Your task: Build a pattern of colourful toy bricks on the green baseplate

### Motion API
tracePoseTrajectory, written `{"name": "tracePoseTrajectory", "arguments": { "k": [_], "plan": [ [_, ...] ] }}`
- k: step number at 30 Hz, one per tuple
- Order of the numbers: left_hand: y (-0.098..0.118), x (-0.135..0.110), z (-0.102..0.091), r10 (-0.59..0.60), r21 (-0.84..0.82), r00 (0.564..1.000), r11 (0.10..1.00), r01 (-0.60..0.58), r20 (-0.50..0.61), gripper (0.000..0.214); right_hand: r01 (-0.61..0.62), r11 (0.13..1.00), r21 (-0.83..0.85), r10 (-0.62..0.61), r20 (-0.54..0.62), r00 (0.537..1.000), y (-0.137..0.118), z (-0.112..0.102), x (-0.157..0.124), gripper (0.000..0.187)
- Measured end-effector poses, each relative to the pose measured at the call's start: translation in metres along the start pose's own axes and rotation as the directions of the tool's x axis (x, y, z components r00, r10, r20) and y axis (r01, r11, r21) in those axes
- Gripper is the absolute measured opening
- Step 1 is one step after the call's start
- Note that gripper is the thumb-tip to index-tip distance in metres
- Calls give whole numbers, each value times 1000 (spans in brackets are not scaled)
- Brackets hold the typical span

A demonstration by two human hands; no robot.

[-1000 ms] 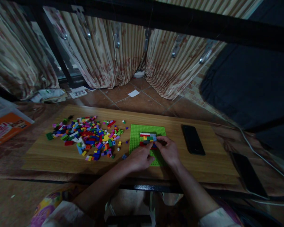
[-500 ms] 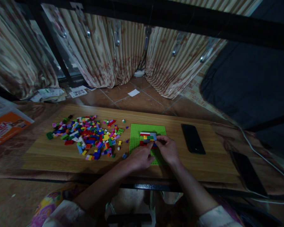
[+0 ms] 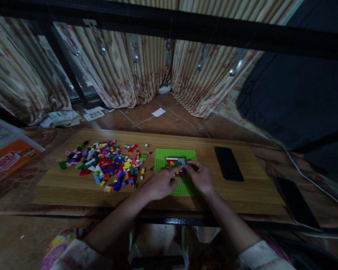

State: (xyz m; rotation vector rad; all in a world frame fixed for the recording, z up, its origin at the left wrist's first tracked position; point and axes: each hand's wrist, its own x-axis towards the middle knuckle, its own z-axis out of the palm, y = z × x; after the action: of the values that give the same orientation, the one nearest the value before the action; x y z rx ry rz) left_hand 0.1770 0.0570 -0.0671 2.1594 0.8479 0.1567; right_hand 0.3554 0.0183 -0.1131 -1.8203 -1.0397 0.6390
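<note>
A long wooden tabletop [image 3: 242, 195] runs across the view, with tiled floor [image 3: 169, 120] and striped, stained curtains [image 3: 124, 75] beyond its far edge. A dark cloth mass [image 3: 293, 93] fills the right side behind the table.

At the far left, an orange-and-white box [image 3: 8, 159] rests beside the tabletop. On the floor near the curtains lie a heap of papers [image 3: 63, 118] and 1 small white scrap [image 3: 158, 112].

On the left half of the tabletop a wide scatter of loose building bricks [image 3: 107, 167] spreads in many colours. Just right of it lies a green studded baseplate [image 3: 165, 157], flat on the wood near the table's middle. Right of the baseplate, well apart from the hands, a black phone [image 3: 228, 164] lies face up; a second dark phone [image 3: 295, 202] sits near the right end with a pale cable [image 3: 310, 180] running past it.

On the baseplate stands a small brick assembly [image 3: 176, 162] of red, white, yellow, grey and blue pieces, and just in front of it a smaller red, green and blue brick cluster [image 3: 180, 173].

Both hands rest over the near part of the baseplate. The left hand [image 3: 159, 184] lies with fingers curled, its fingertips reaching to the small cluster from the left; whether it pinches a brick cannot be told. The right hand [image 3: 201, 178] comes in from the right, its fingertips meeting the cluster and the right end of the assembly; its fingers are bent inward, but the dim view does not show whether they clamp a piece.
</note>
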Motion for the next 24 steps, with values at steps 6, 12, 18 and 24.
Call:
{"name": "tracePoseTrajectory", "arguments": {
  "k": [6, 12, 18, 24],
  "plan": [
    [-29, -10, -46, -83, 74, 977, 992, 99, -199, 30, -38, 998, 53, 43, -95, 995, -4, -11, 6, 32],
    [-54, -23, -74, -193, 284, 953, 924, 257, -235, 29, 29, 999, 36, -26, -86, 996, -5, -10, 2, 35],
    [-58, -33, -73, -208, 370, 959, 889, 268, -194, 33, 42, 999, -6, -43, -79, 996, -3, -11, 1, 41],
    [-61, -29, -64, -228, 420, 952, 858, 297, -206, 26, 52, 998, -38, -55, -58, 997, -4, -10, 0, 38]
  ]
}}
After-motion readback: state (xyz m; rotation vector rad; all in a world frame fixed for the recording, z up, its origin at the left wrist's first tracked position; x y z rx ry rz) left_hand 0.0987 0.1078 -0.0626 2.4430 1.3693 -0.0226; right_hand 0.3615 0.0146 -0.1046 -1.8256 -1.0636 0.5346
